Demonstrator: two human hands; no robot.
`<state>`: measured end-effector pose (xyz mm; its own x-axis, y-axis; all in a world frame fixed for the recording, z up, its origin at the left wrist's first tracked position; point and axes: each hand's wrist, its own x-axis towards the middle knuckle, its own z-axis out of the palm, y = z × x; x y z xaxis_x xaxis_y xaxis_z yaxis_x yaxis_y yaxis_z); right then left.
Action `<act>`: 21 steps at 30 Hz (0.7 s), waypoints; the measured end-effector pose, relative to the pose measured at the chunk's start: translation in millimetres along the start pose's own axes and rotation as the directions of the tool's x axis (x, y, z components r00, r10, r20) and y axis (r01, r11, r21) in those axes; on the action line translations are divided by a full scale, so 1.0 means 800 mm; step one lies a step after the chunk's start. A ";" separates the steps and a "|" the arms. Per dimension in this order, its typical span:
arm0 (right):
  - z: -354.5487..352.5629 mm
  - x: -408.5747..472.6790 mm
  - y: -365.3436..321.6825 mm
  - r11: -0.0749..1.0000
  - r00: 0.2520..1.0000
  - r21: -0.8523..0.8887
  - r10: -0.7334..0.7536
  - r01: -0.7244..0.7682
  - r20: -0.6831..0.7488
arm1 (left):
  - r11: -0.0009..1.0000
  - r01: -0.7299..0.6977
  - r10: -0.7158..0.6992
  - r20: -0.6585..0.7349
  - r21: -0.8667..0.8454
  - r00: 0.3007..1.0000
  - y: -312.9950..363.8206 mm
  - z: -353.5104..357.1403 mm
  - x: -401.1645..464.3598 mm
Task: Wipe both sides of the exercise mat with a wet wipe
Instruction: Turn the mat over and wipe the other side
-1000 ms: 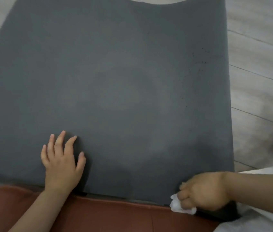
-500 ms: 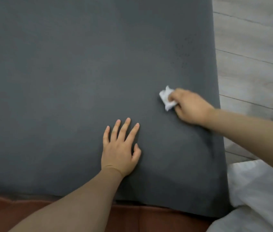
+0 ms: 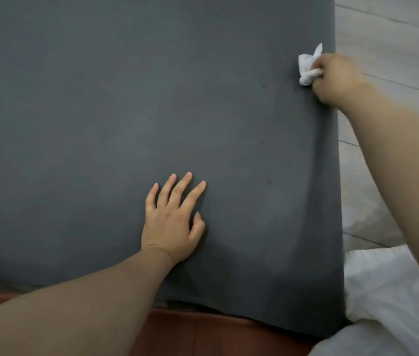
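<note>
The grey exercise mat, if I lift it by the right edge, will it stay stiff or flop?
Probably flop: the exercise mat shows soft ripples near its right edge, so it looks thin and pliable. It may also slide when pushed, which could be why the left hand rests flat on it while the right hand grips the wet wipe.

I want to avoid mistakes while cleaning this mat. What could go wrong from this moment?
1. The right hand holds the crumpled wet wipe at the right edge of the grey exercise mat; the stroke may run off onto the wooden floor.
2. Small dark specks lie left of the wipe and could be missed.
3. Only the left hand presses the mat flat, far from the wipe, so the edge might shift or wrinkle.
</note>
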<state>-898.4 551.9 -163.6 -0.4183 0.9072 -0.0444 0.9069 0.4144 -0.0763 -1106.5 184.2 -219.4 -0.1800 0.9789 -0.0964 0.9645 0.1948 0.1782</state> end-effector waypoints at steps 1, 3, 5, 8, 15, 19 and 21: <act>-0.001 -0.008 -0.007 0.999 1.000 0.051 -0.005 0.004 0.012 | 1.000 0.004 -0.004 -0.010 0.000 1.000 0.000 0.000 0.001; 0.008 -0.061 -0.021 0.979 0.980 0.124 -0.174 0.162 0.099 | 1.000 0.004 -0.004 -0.020 -0.011 1.000 0.001 0.000 -0.001; 0.014 -0.159 -0.034 0.888 0.860 0.215 -0.451 0.407 0.237 | 1.000 0.005 -0.005 -0.024 -0.011 1.000 0.000 0.000 -0.001; -0.016 -0.306 -0.052 0.646 0.372 0.466 -0.746 0.604 0.552 | 1.000 0.010 -0.010 -0.007 0.002 1.000 0.002 -0.001 0.001; -0.013 -0.139 -0.025 0.699 0.643 0.077 -0.690 0.711 0.333 | 1.000 0.004 -0.004 -0.008 0.000 1.000 0.002 -0.002 0.001; 0.002 -0.041 0.032 0.993 0.993 -0.035 -0.107 0.109 0.048 | 1.000 0.000 0.000 -0.008 0.000 1.000 0.001 -0.003 0.002; 0.014 -0.049 0.021 1.000 1.000 0.019 0.021 -0.021 0.007 | 1.000 0.003 -0.003 -0.010 -0.004 1.000 0.000 -0.003 0.002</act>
<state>-867.6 522.7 -174.4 -0.3994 0.9153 -0.0530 0.9145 0.3936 -0.0940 -1107.5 185.8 -217.5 -0.1848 0.9789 -0.0869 0.9632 0.1980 0.1821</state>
